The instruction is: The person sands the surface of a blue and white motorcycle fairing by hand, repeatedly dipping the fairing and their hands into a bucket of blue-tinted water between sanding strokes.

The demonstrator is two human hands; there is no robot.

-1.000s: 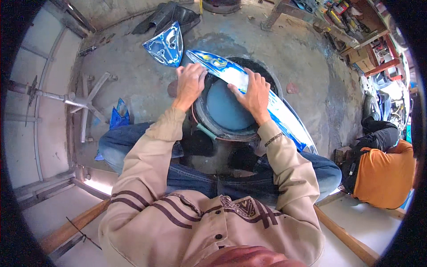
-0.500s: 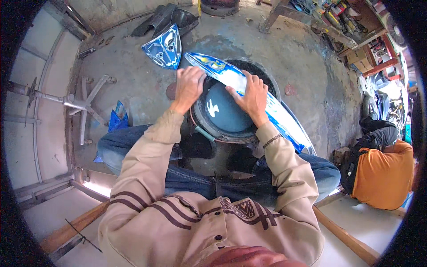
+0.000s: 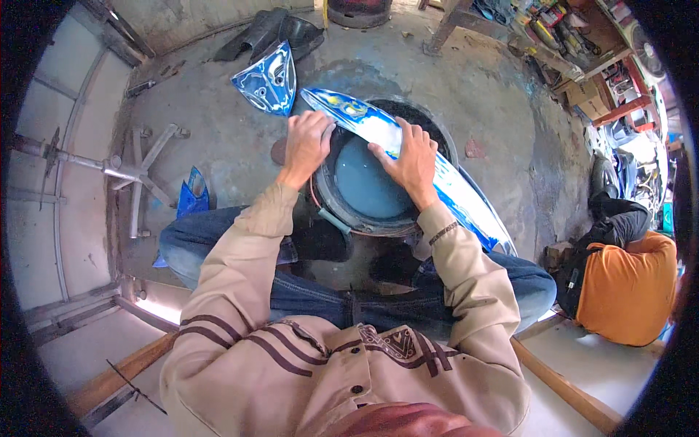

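A grey concrete floor [image 3: 510, 95] carries everything. Near its middle stands a wide, dark bucket [image 3: 421, 114] of cloudy bluish liquid [image 3: 370, 182]. A long, curved blue-and-white panel [image 3: 466, 193] slants over the bucket's far and right side, its narrow tip toward the floor's far edge, its other end beside the person's right knee [image 3: 531, 280]. By the floor's left edge stands a metal stand [image 3: 149, 156] with splayed legs. Black molded parts [image 3: 269, 35] lie near the far edge, and just in front of them a smaller blue-and-white panel [image 3: 266, 79] with holes. The right hand [image 3: 409, 160] is spread across the long panel, thumb apart from fingers, gripping it. The left hand [image 3: 309, 142] is half closed by the tip, fingers curled; whether it holds anything I cannot tell. A pointed blue piece [image 3: 194, 195] sits beside the left knee [image 3: 186, 244]. Smallest are a reddish disc [image 3: 475, 148] right of the bucket and the bucket's pale green handle grip [image 3: 334, 220].
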